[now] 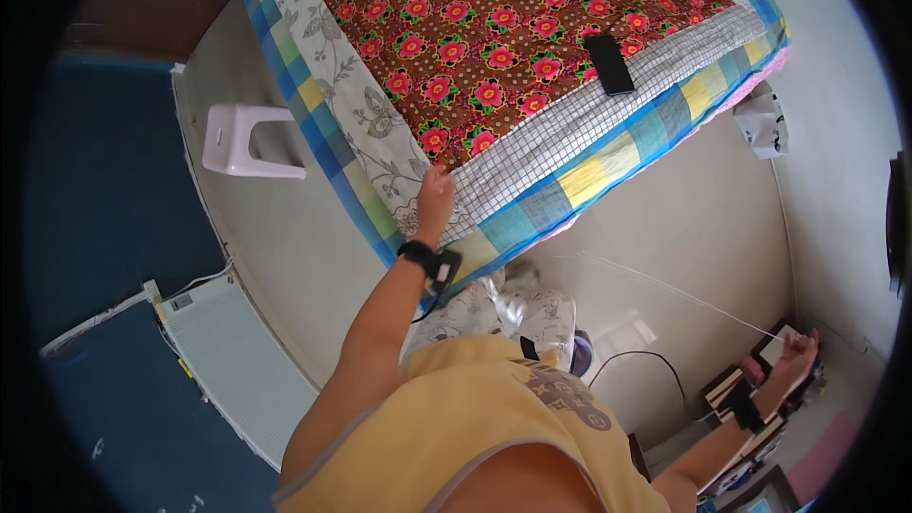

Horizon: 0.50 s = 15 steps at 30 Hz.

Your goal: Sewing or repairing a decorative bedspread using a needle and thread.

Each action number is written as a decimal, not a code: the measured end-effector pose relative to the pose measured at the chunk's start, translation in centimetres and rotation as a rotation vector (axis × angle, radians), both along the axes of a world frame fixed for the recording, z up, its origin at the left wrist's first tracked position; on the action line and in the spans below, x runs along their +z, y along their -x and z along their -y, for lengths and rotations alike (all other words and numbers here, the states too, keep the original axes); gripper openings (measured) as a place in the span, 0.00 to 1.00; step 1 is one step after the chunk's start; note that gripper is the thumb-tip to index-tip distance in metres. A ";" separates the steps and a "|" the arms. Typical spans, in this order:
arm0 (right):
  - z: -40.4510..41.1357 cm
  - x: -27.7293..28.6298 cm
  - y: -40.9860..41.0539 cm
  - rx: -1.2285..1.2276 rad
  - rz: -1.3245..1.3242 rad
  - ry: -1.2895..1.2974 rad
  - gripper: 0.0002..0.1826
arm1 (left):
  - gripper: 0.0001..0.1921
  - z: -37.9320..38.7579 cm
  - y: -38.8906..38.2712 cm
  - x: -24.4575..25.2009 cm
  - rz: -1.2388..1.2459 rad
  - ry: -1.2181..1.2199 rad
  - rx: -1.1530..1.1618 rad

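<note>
A brown quilt panel with red flowers (499, 57) lies on a bed, over a pale leaf-print cloth (377, 114) and a white checked cloth (541, 135). My left hand (436, 199) is at the panel's near corner, its fingers bent against the cloth; whether they pinch it is not clear. Far out to the lower right, my right hand (794, 360) is raised with a thin white thread (684, 293) at its fingers. This thread stretches leftward over the floor towards the bed and fades near its edge. Any needle is too small to see.
A black phone (610, 65) lies on the bed at the checked cloth. Left of the bed is a pale plastic stool (246, 141); a white radiator (231, 363) lines the wall. A white bag (762, 127) sits beyond the bed's right edge. A dark cable (645, 353) curves across the floor.
</note>
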State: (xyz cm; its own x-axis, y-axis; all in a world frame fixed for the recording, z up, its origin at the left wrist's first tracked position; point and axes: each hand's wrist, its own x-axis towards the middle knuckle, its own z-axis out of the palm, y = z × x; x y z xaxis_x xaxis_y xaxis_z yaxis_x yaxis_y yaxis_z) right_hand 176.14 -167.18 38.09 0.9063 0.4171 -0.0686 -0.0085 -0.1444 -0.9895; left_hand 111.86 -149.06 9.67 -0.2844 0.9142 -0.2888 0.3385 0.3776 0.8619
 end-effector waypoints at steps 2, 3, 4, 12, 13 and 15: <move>-3.5 -2.7 2.2 0.105 -0.088 0.051 0.18 | 0.27 -2.3 -3.5 -2.2 0.100 0.027 0.096; -5.2 -4.6 2.9 0.162 -0.161 0.084 0.18 | 0.34 -2.9 -4.5 -4.1 0.027 0.011 0.196; -6.8 -6.8 3.2 0.202 -0.226 0.099 0.18 | 0.41 -3.5 -5.6 -5.4 -0.047 -0.009 0.295; -18.4 -13.2 7.9 0.438 -0.552 0.328 0.11 | 0.62 -9.5 -13.2 -4.0 -0.176 0.557 0.442; -19.2 -13.5 7.9 0.445 -0.551 0.338 0.11 | 0.64 -10.5 -13.5 -4.4 -0.164 0.629 0.500; -20.9 -14.6 7.6 0.529 -0.557 0.418 0.09 | 0.70 -12.1 -13.4 -5.1 -0.131 0.722 0.594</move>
State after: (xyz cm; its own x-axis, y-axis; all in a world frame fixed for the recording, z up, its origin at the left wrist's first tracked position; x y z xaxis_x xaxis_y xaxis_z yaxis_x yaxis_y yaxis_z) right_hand 168.54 -146.31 23.51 0.3900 0.6150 -0.6853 -0.3041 -0.6165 -0.7263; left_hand 125.26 -136.96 4.52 -0.7165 0.2214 -0.6616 -0.0036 0.9471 0.3208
